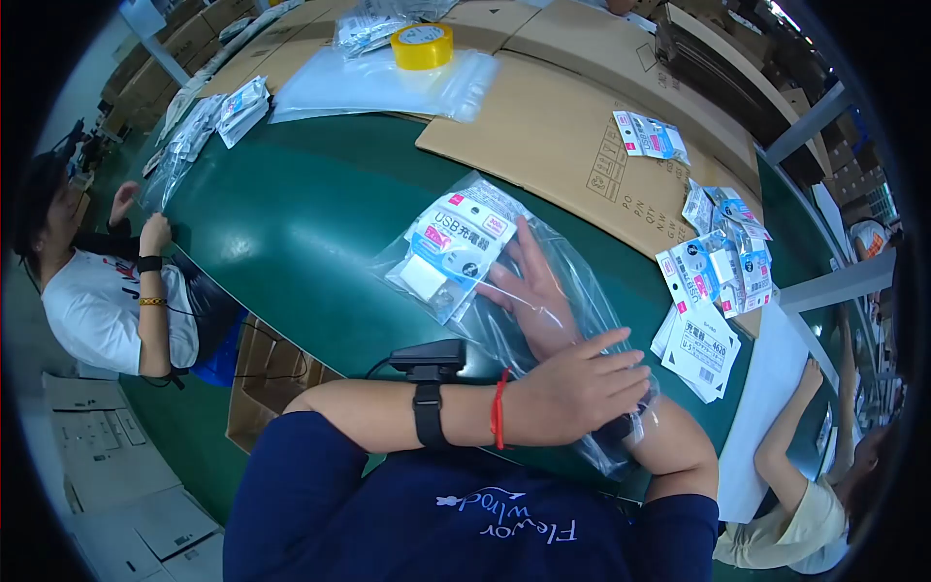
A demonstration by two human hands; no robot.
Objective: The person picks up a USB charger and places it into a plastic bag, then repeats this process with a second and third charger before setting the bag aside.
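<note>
A clear plastic bag point(603, 291) lies over the green table, with a stack of white-and-blue charger packets point(451, 247) at its far end. My right hand point(543, 308) is inside the bag up to the wrist. Its fingers are apart and touch the right edge of the packets. Across my right wrist, over the bag's mouth, lies my left hand point(582, 390), palm down with fingers stretched out. A red cord and a black strap with a small dark device are on my left arm.
Loose charger packets point(713, 262) and white printed labels point(700, 351) lie to the right, by a flat cardboard sheet point(553, 145). Yellow tape point(423, 47) rests on clear bags point(378, 85) at the back. People work at the left and lower right; more packets point(242, 109) lie far left.
</note>
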